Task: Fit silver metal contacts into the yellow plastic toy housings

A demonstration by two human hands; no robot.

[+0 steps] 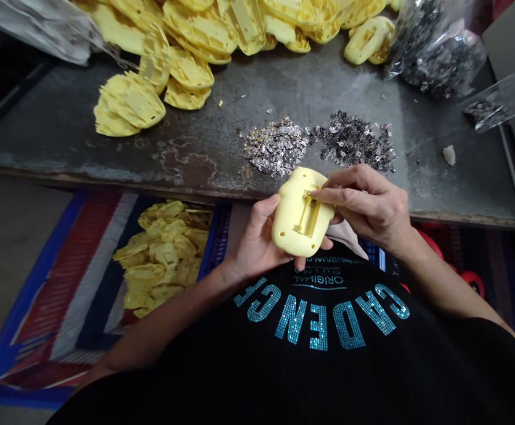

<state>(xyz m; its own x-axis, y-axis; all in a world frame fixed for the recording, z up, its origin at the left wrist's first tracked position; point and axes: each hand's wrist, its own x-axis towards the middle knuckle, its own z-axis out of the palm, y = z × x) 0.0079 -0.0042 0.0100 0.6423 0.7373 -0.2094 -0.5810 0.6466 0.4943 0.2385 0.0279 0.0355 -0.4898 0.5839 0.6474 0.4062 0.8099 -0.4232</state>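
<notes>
My left hand [257, 236] is wrapped around a yellow plastic shell [290, 227] from its left side and beneath. The shell is tilted up toward me, showing screw holes and a rectangular battery compartment [314, 219] with small metal bits at its ends. My right hand [372, 203] has thumb and fingers pressed together at the compartment's upper end; whatever they pinch is hidden by the fingertips. Just beyond the shell, on the bench, lie a pile of shiny silver metal contacts [277, 146] and a darker pile of small metal contacts [357, 141].
Many yellow shells [199, 29] are heaped at the back of the grey metal bench [222, 133]. Clear bags of metal parts [443, 59] stand at the back right. Below the bench edge on the left, a blue crate [22, 283] with a striped lining holds more yellow shells [164, 254].
</notes>
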